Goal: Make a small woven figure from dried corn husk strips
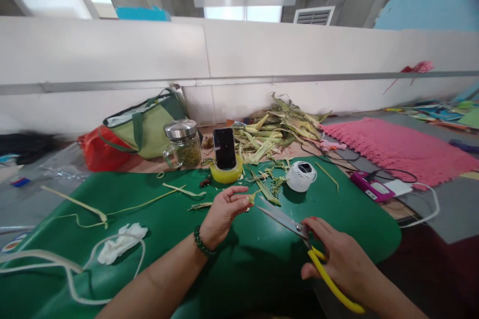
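Near the middle of the green mat, my left hand (226, 209) pinches a small piece of pale green husk (253, 196) between thumb and fingertips. My right hand (337, 254) is closed around a pair of scissors (295, 229) with yellow handles. The blades are slightly parted and point left, their tips just right of the husk piece and apart from it. Behind the hands lie scraps of husk and dried sprigs (267, 184). A phone (224, 148) leans upright in a roll of yellow tape (226, 172), and a white roll (299, 177) stands to its right.
A glass jar mug (183, 147) and a green bag (145, 127) stand at the back left. Dry corn husks (284, 119) are piled against the wall. White tubing (71, 279) and a crumpled tissue (121, 244) lie left. A magenta power strip (372, 187) sits right.
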{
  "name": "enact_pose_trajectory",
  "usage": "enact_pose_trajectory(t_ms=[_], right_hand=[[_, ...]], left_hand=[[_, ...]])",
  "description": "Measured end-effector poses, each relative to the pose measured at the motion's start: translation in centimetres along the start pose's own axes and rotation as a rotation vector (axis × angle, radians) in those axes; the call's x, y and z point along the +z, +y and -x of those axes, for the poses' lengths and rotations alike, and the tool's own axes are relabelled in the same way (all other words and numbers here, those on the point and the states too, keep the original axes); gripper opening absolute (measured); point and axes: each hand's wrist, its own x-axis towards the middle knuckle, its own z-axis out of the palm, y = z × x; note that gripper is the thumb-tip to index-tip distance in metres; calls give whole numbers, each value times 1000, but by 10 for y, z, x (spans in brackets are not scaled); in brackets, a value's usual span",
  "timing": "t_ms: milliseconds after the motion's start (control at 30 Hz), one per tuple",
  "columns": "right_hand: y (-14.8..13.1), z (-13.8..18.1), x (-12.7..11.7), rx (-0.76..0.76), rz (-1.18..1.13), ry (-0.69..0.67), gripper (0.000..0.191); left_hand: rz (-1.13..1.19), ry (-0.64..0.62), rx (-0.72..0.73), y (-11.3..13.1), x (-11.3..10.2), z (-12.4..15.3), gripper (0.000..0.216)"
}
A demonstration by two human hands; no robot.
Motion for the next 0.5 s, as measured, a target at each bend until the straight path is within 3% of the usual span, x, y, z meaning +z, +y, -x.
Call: enact_pose_trajectory(t_ms=[500], right_hand=[[9, -4, 19, -296, 287, 327, 63]], left_hand=[[-89, -20, 20, -4, 1, 2, 46]])
